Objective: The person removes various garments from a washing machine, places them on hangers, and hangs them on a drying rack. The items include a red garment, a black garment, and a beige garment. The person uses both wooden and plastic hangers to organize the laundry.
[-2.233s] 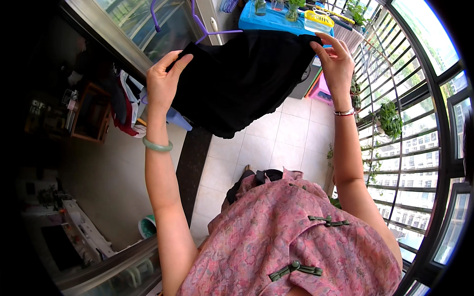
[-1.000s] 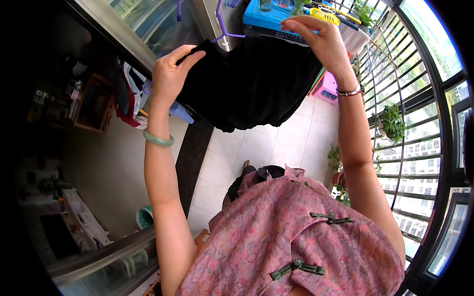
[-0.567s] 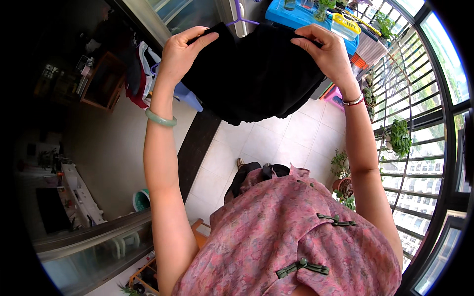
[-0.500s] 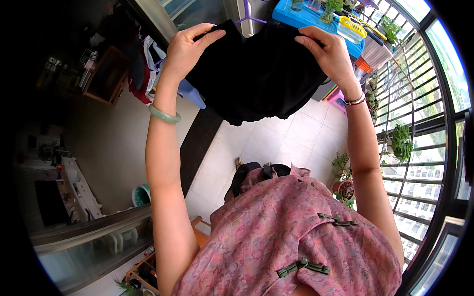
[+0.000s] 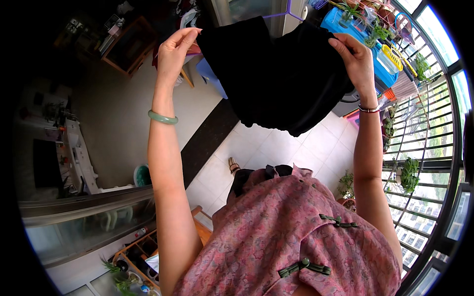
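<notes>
A black garment (image 5: pixel 281 79) is spread between my two raised hands, its gathered lower edge hanging over the tiled floor. My left hand (image 5: pixel 175 47) pinches its upper left corner between thumb and fingers. At the upper right, my right hand (image 5: pixel 355 56) grips the other corner the same way. A purple hanger (image 5: pixel 289 15) shows above the dip in the garment's top edge; whether it sits inside or behind the cloth I cannot tell. A green bangle is on my left wrist and a thin bracelet on my right.
Beyond my right hand stands a blue surface (image 5: pixel 338 22) with potted plants and a yellow basket (image 5: pixel 391 58). Window bars (image 5: pixel 424 133) run along the right side. A dark threshold strip (image 5: pixel 210 130) crosses the floor at left. A wooden rack (image 5: pixel 133 256) stands lower left, a plant pot (image 5: pixel 348 203) lower right.
The view has turned, and the surroundings on the right shifted rightward. Both hands have moved farther apart, stretching the black garment wider; its right side now hangs lower. A foot shows more below.
</notes>
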Demonstrator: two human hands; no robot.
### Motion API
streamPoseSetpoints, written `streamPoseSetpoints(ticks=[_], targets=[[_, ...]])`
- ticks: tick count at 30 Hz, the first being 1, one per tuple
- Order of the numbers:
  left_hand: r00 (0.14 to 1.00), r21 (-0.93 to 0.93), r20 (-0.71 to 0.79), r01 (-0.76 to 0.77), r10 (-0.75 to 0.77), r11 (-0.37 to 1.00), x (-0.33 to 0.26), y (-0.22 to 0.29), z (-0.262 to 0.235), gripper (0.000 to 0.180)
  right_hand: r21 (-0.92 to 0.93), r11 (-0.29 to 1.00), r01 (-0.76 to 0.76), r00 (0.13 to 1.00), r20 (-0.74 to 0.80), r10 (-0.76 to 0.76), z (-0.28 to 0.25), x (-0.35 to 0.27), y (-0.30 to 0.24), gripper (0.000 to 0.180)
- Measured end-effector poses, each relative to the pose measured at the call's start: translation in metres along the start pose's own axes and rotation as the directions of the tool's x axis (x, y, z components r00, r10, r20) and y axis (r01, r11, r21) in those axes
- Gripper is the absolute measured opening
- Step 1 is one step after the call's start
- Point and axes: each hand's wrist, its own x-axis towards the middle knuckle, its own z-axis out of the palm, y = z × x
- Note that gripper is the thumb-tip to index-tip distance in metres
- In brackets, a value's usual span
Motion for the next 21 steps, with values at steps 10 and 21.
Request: streamPoseSetpoints(ticks=[10, 21], targets=[[0.972, 0.564, 0.132, -0.236, 0.195, 0.792, 0.039, -0.031, -0.101, 0.027, 0.101, 0.995, -0.014, 1.0, 0.023, 0.011, 0.132, 0.033, -0.061, 0.022], [0.956, 0.432, 0.191, -0.286, 0.224, 0.855, 0.063, -0.054, -0.194, 0.019, 0.104, 0.991, 0.088, 0.986, 0.135, -0.101, 0.268, 0.07, -0.137, 0.022]])
